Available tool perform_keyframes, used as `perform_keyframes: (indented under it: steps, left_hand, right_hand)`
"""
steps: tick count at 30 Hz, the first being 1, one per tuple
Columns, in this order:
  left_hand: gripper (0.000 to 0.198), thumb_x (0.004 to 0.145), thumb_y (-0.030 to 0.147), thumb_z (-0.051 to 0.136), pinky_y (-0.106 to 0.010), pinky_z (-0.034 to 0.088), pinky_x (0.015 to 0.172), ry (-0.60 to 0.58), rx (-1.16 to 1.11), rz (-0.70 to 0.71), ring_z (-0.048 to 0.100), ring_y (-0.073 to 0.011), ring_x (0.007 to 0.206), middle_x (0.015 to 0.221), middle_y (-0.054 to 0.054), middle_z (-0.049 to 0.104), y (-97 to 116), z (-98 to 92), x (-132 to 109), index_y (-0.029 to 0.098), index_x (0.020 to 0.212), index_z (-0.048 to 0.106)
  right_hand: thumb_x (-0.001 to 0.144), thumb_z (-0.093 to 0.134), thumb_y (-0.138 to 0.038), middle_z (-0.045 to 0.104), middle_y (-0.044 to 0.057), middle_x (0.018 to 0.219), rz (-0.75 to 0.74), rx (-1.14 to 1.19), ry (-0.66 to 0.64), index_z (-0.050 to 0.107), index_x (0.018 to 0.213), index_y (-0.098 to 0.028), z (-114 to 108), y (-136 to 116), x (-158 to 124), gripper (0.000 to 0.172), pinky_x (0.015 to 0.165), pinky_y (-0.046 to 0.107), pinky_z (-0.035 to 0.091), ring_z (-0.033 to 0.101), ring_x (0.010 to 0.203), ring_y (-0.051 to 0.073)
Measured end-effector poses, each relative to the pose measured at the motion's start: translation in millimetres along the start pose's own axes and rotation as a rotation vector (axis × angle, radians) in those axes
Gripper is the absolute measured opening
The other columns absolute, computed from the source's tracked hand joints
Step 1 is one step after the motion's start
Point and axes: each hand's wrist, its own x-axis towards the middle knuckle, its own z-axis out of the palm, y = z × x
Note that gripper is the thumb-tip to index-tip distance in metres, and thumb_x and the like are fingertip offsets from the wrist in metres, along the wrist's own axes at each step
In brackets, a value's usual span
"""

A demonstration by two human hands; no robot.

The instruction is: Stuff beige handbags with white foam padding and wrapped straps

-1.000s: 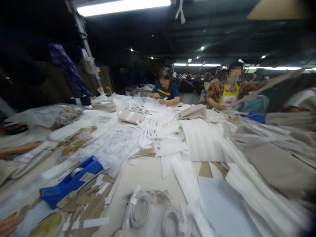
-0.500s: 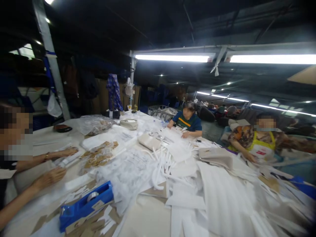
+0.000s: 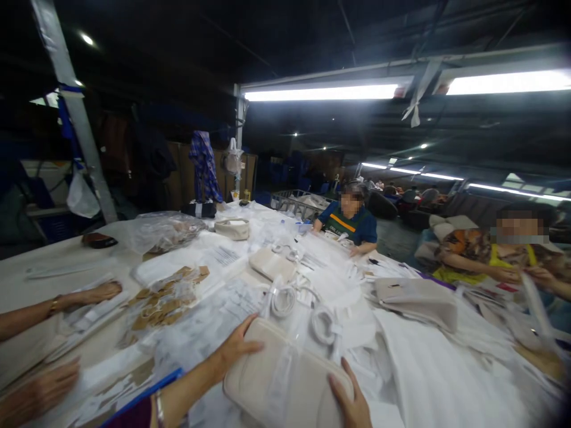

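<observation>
A cream handbag [image 3: 285, 374] lies between my two hands, tilted above the heaped table, with a clear plastic band across its front. My left hand [image 3: 234, 353] grips its upper left edge, thumb over the front. On the right edge, my right hand [image 3: 350, 398] is closed with its fingers partly behind the bag. Above the bag's top edge a coiled strap [image 3: 282, 301] and a second coil [image 3: 324, 326] stick out, wrapped in white material. Below my left forearm part of the blue tape dispenser [image 3: 147, 389] shows; the rest is hidden.
Brown card pieces [image 3: 172, 291] and clear plastic bags [image 3: 209, 327] lie to the left. Another cream bag [image 3: 272, 263] sits beyond, and one more bag [image 3: 414, 300] to the right. A co-worker's hands [image 3: 100, 292] work at far left; other people sit across and at right.
My hands and the cream handbag have come into view at the bottom. The tape dispenser is now mostly covered. The view has shifted, and the right-hand co-worker has raised both hands.
</observation>
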Motion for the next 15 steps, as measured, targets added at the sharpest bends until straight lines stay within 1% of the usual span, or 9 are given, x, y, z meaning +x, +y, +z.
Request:
perform_keyframes:
  steps: [2, 5, 7, 9, 11, 12, 15]
  left_hand:
    - [0.081, 0.061, 0.032, 0.080, -0.035, 0.053, 0.075, -0.035, 0.035, 0.056, 0.065, -0.0239, 0.086, 0.104, -0.007, 0.066, 14, -10.5, 54, 0.023, 0.130, 0.040]
    - [0.068, 0.062, 0.032, 0.079, -0.034, 0.052, 0.074, -0.072, 0.107, 0.134, 0.065, -0.0231, 0.085, 0.100, -0.008, 0.067, 31, -26.1, 139, 0.019, 0.121, 0.047]
    - [0.064, 0.062, 0.035, 0.078, -0.034, 0.052, 0.074, -0.080, 0.195, 0.193, 0.064, -0.0233, 0.085, 0.099, -0.010, 0.067, 42, -35.4, 196, 0.016, 0.117, 0.050]
    - [0.065, 0.062, 0.038, 0.077, -0.036, 0.052, 0.075, -0.068, 0.312, 0.246, 0.064, -0.0241, 0.086, 0.101, -0.012, 0.066, 50, -44.7, 251, 0.014, 0.117, 0.050]
    - [0.069, 0.062, 0.040, 0.076, -0.037, 0.051, 0.077, -0.043, 0.391, 0.256, 0.063, -0.0248, 0.087, 0.104, -0.014, 0.066, 54, -55.5, 300, 0.012, 0.119, 0.049]
    - [0.070, 0.063, 0.041, 0.076, -0.038, 0.050, 0.078, -0.025, 0.425, 0.250, 0.063, -0.0251, 0.088, 0.104, -0.014, 0.065, 54, -61.6, 323, 0.011, 0.121, 0.048]
    - [0.065, 0.066, 0.042, 0.073, -0.041, 0.046, 0.085, 0.055, 0.568, 0.206, 0.059, -0.0288, 0.096, 0.106, -0.015, 0.064, 44, -80.5, 378, 0.010, 0.118, 0.052]
  right_hand:
    - [0.058, 0.067, -0.068, 0.056, 0.013, 0.131, 0.009, 0.096, 0.008, 0.044, 0.138, -0.011, 20, -6, 59, 0.101, 0.100, 0.042, 0.044, 0.052, 0.120, 0.035]
    - [0.062, 0.068, -0.062, 0.059, 0.014, 0.127, -0.017, 0.224, -0.066, 0.036, 0.141, -0.011, 49, -15, 143, 0.100, 0.091, 0.038, 0.049, 0.060, 0.109, 0.030]
    - [0.063, 0.068, -0.061, 0.064, 0.012, 0.120, -0.050, 0.247, -0.070, 0.038, 0.140, -0.010, 67, -21, 199, 0.097, 0.087, 0.037, 0.051, 0.062, 0.103, 0.029]
    - [0.064, 0.066, -0.060, 0.068, 0.010, 0.110, -0.127, 0.209, -0.036, 0.044, 0.136, -0.011, 85, -24, 255, 0.090, 0.084, 0.038, 0.052, 0.064, 0.098, 0.029]
    - [0.066, 0.063, -0.059, 0.070, 0.009, 0.105, -0.211, 0.133, -0.002, 0.050, 0.132, -0.012, 102, -20, 309, 0.082, 0.083, 0.038, 0.052, 0.064, 0.095, 0.028]
    - [0.067, 0.062, -0.059, 0.069, 0.010, 0.106, -0.231, 0.099, 0.007, 0.051, 0.131, -0.012, 111, -14, 333, 0.080, 0.084, 0.038, 0.051, 0.064, 0.096, 0.028]
    - [0.068, 0.061, -0.059, 0.062, 0.016, 0.122, -0.209, 0.013, 0.011, 0.045, 0.135, -0.008, 131, 11, 393, 0.085, 0.092, 0.041, 0.046, 0.057, 0.109, 0.031]
